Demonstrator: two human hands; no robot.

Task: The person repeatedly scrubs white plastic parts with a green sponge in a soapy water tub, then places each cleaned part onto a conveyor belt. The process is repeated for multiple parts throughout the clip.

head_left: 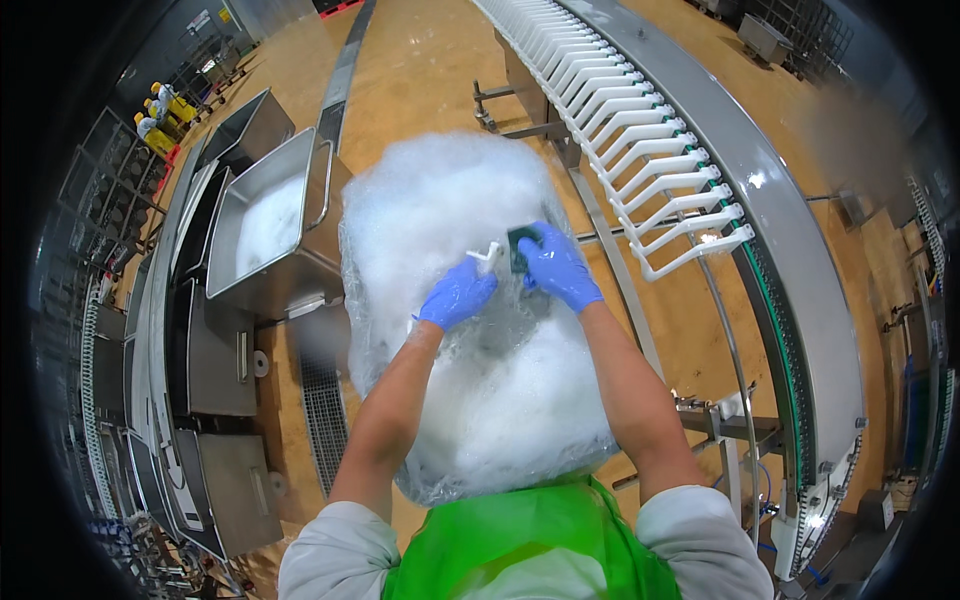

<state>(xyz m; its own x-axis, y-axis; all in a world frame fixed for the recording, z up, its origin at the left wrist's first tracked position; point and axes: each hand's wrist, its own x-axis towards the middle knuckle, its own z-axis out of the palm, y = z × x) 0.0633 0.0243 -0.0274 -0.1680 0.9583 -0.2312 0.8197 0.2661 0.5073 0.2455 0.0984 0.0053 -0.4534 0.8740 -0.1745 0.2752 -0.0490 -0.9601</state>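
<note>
My left hand (459,293), in a blue glove, is closed on a small white plastic part (489,256) with a thin side arm. Just to its right, my right hand (558,268), also gloved in blue, grips a dark green scouring pad (519,246). Pad and part are close together; whether they touch I cannot tell. Both hands are over a large tub lined with clear plastic (352,290) and heaped with white foam (450,180). Greyish water (505,318) shows between the foam below my hands.
On the right curves a conveyor (800,270) with a row of white bent arms (650,170) reaching toward the tub. Steel carts (225,385) line the left, one bin (255,265) holding foam. People in yellow aprons (165,110) stand far left. A floor drain grate (325,410) lies beside the tub.
</note>
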